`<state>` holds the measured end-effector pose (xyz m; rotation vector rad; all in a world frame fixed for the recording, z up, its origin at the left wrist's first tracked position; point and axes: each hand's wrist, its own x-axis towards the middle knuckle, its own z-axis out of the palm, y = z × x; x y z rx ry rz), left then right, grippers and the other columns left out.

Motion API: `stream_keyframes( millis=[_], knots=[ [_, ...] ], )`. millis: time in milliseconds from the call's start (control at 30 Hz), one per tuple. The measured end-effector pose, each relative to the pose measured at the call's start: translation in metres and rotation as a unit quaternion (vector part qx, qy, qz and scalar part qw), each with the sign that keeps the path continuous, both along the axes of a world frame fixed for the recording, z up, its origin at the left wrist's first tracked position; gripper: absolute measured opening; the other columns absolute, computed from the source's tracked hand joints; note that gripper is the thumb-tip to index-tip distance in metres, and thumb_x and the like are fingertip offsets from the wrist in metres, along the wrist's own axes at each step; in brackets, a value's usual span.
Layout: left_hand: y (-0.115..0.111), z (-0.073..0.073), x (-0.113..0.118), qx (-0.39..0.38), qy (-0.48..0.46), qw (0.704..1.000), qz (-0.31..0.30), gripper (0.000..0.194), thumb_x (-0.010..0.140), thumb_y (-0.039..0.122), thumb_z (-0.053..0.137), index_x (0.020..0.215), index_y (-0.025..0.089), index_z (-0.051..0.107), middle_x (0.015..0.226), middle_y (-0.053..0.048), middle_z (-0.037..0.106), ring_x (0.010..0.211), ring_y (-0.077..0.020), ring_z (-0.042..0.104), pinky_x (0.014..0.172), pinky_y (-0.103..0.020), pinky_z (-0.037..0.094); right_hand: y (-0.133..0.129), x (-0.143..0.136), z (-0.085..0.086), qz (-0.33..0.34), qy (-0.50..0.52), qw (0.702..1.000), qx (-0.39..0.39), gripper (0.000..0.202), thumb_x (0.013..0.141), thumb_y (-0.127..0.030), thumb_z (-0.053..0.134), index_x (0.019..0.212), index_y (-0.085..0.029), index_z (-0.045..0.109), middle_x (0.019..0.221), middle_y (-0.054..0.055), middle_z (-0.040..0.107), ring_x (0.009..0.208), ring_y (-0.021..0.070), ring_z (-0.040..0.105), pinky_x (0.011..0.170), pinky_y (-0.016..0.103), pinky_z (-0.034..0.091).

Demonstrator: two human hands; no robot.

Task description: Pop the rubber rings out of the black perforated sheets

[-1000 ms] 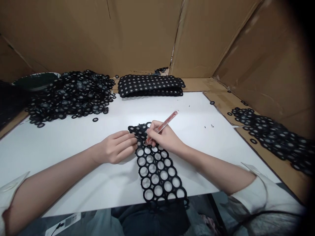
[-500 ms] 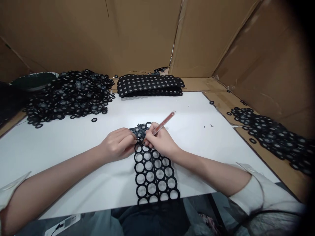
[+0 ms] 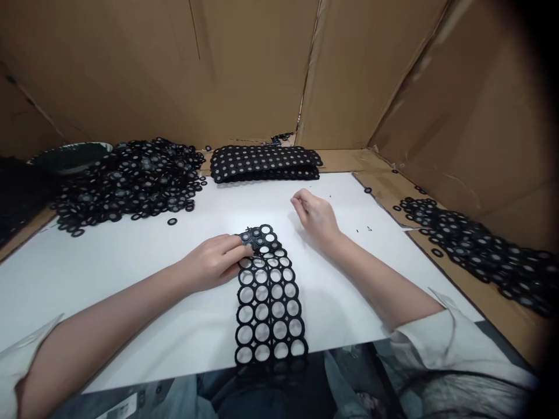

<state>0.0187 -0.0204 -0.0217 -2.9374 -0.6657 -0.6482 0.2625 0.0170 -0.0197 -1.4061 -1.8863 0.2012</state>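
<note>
A black strip of joined rings (image 3: 271, 302) runs down the white work surface and hangs over its front edge. My left hand (image 3: 218, 259) pinches the strip's left side near its upper end. Beneath and beside those fingertips, smaller dark rings with grey centres (image 3: 257, 234) fill the upper left corner of the strip; the other rings are open circles. My right hand (image 3: 318, 218) is raised to the right of the strip, apart from it, with curled fingers. Whatever those fingers may hold is hidden; the reddish pen-like tool does not show.
A large heap of small black rings (image 3: 144, 180) lies at the back left beside a dark green dish (image 3: 72, 157). A folded black dotted mat (image 3: 264, 162) rests at the back centre. More rings (image 3: 489, 244) spread along the right cardboard edge. Cardboard walls (image 3: 244, 75) surround the surface.
My right hand has moved up and right, away from the strip, and the pen-like tool is no longer visible. My left hand has stayed on the strip.
</note>
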Motion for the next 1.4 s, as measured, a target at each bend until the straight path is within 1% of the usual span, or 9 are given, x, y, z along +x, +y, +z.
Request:
stream_keyframes(
  millis=[300,400,467,567,700,833,1100,1267,1400],
  knots=[
    [-0.005,0.001,0.005,-0.063,-0.01,0.998,-0.012,0.009,0.078,0.018,0.041,0.077,0.018,0.051,0.065,-0.001,0.052,0.06,-0.0117,0.045,0.055,-0.023,0.038,0.02,0.023,-0.003,-0.135,-0.313,0.939,-0.053,0.034,0.075,-0.005,0.04,0.107,-0.011,0.05,0.099,0.018,0.056,0.09,0.0262,0.049,0.069,0.032,0.033],
    [-0.004,0.001,0.004,-0.035,-0.019,0.999,0.02,0.011,0.077,0.017,0.04,0.069,0.018,0.047,0.06,0.0,0.05,0.056,-0.0114,0.043,0.054,-0.023,0.036,0.008,0.011,0.01,-0.127,-0.225,0.964,-0.057,0.027,0.084,-0.023,0.036,0.094,-0.008,0.056,0.094,0.02,0.058,0.088,0.0255,0.05,0.073,0.033,0.034],
    [-0.003,0.002,0.003,-0.001,-0.031,0.998,0.05,0.014,0.076,0.017,0.04,0.063,0.018,0.044,0.055,0.001,0.047,0.052,-0.0113,0.041,0.051,-0.024,0.034,-0.005,0.001,0.017,-0.012,-0.129,0.975,-0.179,0.047,0.087,-0.043,0.029,0.072,-0.011,0.06,0.07,0.013,0.061,0.07,0.0196,0.054,0.067,0.03,0.037],
    [-0.004,0.004,0.002,0.073,-0.056,0.991,0.096,0.014,0.075,0.018,0.04,0.061,0.019,0.042,0.049,0.002,0.042,0.047,-0.0115,0.037,0.048,-0.024,0.031,-0.026,-0.018,0.018,0.21,0.005,0.906,-0.368,0.056,0.078,-0.059,0.035,0.063,-0.012,0.061,0.058,0.006,0.059,0.05,0.0117,0.05,0.057,0.027,0.039],
    [-0.012,0.003,0.007,0.105,-0.037,0.989,0.095,0.017,0.077,0.016,0.038,0.061,0.019,0.043,0.049,0.002,0.042,0.046,-0.0113,0.036,0.048,-0.025,0.029,-0.043,-0.039,0.009,0.313,0.216,0.83,-0.407,0.036,0.074,-0.048,0.051,0.08,-0.014,0.059,0.071,0.003,0.059,0.055,0.0087,0.051,0.051,0.022,0.041],
    [-0.019,0.006,0.016,-0.126,-0.002,0.987,0.096,0.008,0.076,0.022,0.046,0.069,0.018,0.047,0.063,0.002,0.047,0.054,-0.0096,0.042,0.05,-0.021,0.032,-0.041,-0.04,0.003,0.259,0.273,0.804,-0.46,0.027,0.065,-0.018,0.058,0.092,-0.016,0.054,0.072,-0.001,0.057,0.043,0.0031,0.041,0.037,0.016,0.033],
    [0.005,0.029,0.001,-0.486,-0.1,0.863,0.098,0.024,0.072,0.037,0.053,0.064,0.017,0.043,0.059,0.004,0.042,0.055,-0.0082,0.037,0.05,-0.02,0.03,-0.035,-0.035,0.007,0.249,0.192,0.827,-0.467,0.031,0.059,-0.008,0.046,0.088,-0.016,0.049,0.079,0.001,0.06,0.045,0.0047,0.04,0.031,0.014,0.028],
    [0.029,0.033,-0.022,-0.452,-0.309,0.815,0.188,0.027,0.076,0.041,0.048,0.065,0.019,0.039,0.052,0.005,0.039,0.047,-0.0073,0.035,0.046,-0.02,0.027,-0.035,-0.033,0.008,0.202,0.187,0.841,-0.466,0.027,0.057,-0.008,0.047,0.083,-0.016,0.048,0.089,0.004,0.061,0.052,0.0072,0.046,0.031,0.015,0.03],
    [0.018,0.031,-0.014,-0.335,-0.23,0.874,0.267,0.023,0.076,0.041,0.049,0.069,0.019,0.044,0.052,0.005,0.044,0.048,-0.0091,0.04,0.048,-0.021,0.029,-0.034,-0.032,0.006,0.197,0.25,0.823,-0.469,0.03,0.057,-0.008,0.047,0.085,-0.016,0.049,0.098,0.004,0.06,0.048,0.0042,0.043,0.03,0.014,0.026]
  ],
)
